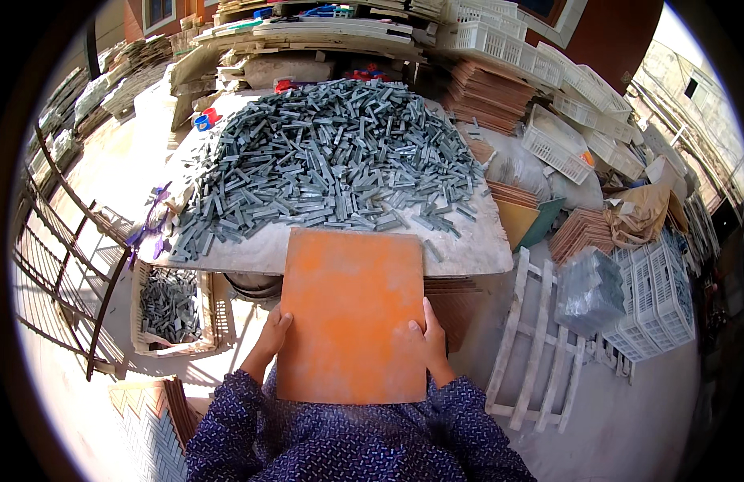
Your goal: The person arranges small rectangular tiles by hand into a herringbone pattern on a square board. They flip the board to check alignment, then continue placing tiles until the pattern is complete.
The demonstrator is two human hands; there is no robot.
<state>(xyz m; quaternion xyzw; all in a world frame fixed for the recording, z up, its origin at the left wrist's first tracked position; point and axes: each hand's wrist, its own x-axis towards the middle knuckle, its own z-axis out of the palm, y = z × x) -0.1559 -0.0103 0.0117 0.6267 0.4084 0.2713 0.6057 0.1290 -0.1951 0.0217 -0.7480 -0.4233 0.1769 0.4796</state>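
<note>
Between my two hands is a flat orange board [352,317], rectangular and dusted with paler patches. My left hand [271,331] grips its left edge, thumb on the face and the other fingers mostly out of sight. On the opposite edge my right hand [431,337] holds it the same way, thumb toward the face. The board's far edge overlaps the near edge of a pale work table [476,253]. A large heap of small grey-green stone strips [332,153] covers much of that table, with a few loose ones along its front.
Below the table at left stands a crate [173,309] of more strips. A curved metal railing [91,321] rises at far left. To the right are a white slatted pallet [537,345], a plastic-wrapped bundle [590,291], white crates [649,301] and stacked brown boards [486,96].
</note>
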